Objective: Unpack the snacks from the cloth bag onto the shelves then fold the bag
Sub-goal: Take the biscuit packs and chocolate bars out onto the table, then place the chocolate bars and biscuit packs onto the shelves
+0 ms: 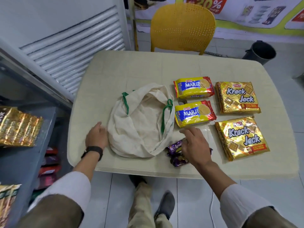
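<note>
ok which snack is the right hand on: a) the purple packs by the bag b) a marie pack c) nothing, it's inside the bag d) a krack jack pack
a: the right hand rests on the purple packs lying beside the cloth bag, clear of the other packs.

Two yellow packets are showing the word "MARIE" on a blue band, the farther packet (pixel 194 89) and the nearer packet (pixel 195 114) both lying toward the middle of the tabletop (pixel 125 71). Two gold packs along the right edge are reading "Krack Jack", the far gold pack (pixel 238 97) with an "8" and "STAY FRESH" below the name, the near gold pack (pixel 241 137) repeating it. A red sign (pixel 207 4) on the back wall is displaying "20%" (its smaller words are too blurred to read).
</note>
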